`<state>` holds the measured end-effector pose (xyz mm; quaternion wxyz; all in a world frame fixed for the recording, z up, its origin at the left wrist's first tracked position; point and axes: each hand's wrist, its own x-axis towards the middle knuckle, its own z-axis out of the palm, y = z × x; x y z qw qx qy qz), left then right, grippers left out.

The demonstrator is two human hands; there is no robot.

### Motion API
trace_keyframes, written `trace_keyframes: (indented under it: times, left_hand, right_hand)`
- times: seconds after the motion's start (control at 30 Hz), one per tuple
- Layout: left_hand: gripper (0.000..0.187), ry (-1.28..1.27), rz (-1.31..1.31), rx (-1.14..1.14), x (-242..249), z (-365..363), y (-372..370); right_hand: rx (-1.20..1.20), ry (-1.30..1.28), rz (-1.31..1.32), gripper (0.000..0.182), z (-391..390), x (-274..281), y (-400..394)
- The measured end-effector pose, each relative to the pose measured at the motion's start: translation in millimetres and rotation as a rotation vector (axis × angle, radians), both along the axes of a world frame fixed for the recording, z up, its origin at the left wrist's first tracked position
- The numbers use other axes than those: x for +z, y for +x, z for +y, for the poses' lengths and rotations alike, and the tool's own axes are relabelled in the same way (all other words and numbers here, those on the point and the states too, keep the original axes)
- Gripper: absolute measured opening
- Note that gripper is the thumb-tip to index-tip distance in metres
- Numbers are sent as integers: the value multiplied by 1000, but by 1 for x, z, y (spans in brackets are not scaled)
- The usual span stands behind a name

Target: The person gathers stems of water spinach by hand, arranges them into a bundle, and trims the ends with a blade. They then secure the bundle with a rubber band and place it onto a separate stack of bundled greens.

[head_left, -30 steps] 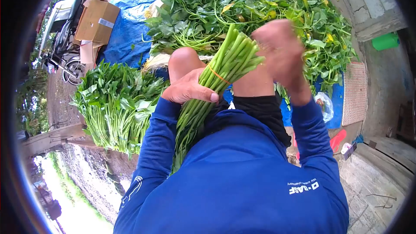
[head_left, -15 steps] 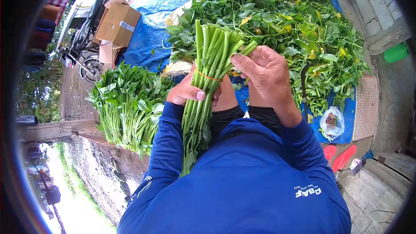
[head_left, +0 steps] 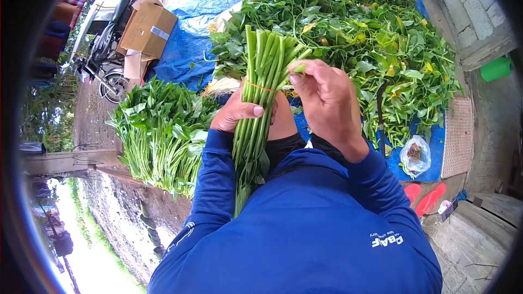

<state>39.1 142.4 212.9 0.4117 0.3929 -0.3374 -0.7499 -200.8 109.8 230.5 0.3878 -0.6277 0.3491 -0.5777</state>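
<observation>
A bundle of water spinach (head_left: 261, 84) stands cut ends up in front of my chest, an orange rubber band (head_left: 261, 86) around its stems. My left hand (head_left: 239, 110) is wrapped round the bundle just below the band, and its leafy ends hang down against my blue shirt. At the right side of the stem tops, my right hand (head_left: 329, 95) is closed, thumb and forefinger pinching a short green stem piece (head_left: 298, 68). Close to my left sleeve, a stack of water spinach bunches (head_left: 163, 130) lies with stems toward me.
Loose greens (head_left: 354, 38) with some yellow leaves cover a blue tarp (head_left: 196, 11) ahead. A curved dark tool (head_left: 381, 109) stands by the pile, near a clear plastic bag (head_left: 417, 155). Red sandals (head_left: 430, 200) lie right. A cardboard box (head_left: 146, 30) and motorbike (head_left: 109, 38) are at left.
My right hand has shifted slightly left and turned, its fingertips now closed on a short stem piece beside the stem tops. My left hand keeps its grip on the bundle.
</observation>
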Motion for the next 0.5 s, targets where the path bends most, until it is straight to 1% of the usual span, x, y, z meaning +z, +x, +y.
trace_keyframes:
  times: [0.03, 0.13, 0.17, 0.27, 0.3, 0.37, 0.4, 0.43, 0.47, 0.5]
  left_hand:
    - [89, -37, -132, 25, 5, 3, -7]
    - [89, -10, -60, -154, 15, 7, -20]
    - [88, 4, -44, -101, 11, 7, -19]
    - [89, -50, 29, -122, -3, 4, 1]
    - [90, -48, 44, -115, -1, 4, 5]
    - [89, -54, 117, -122, 3, 7, 3]
    - [90, -38, 127, -316, -10, -1, 4]
    - [90, -38, 126, -514, -12, -10, -2]
    - [88, -19, 254, -644, -21, -11, -23]
    - [87, -33, 384, -608, -28, -9, -26]
  right_hand:
    - [16, 5, 65, 22, 4, 8, -2]
    - [-57, 69, -16, 30, -33, -18, 8]
    - [46, 196, -306, 37, -40, -25, 14]
    - [-78, 282, -581, 40, -45, -26, 9]
    - [-121, 360, -638, 38, -43, -22, 4]
    - [157, 405, -679, 47, -40, -15, 13]
    - [283, 428, -693, 52, -34, -5, 17]
    - [405, 458, -702, 56, -27, 3, 19]
    - [495, 479, -723, 60, -23, 11, 24]
    - [583, 502, -740, 64, -19, 18, 28]
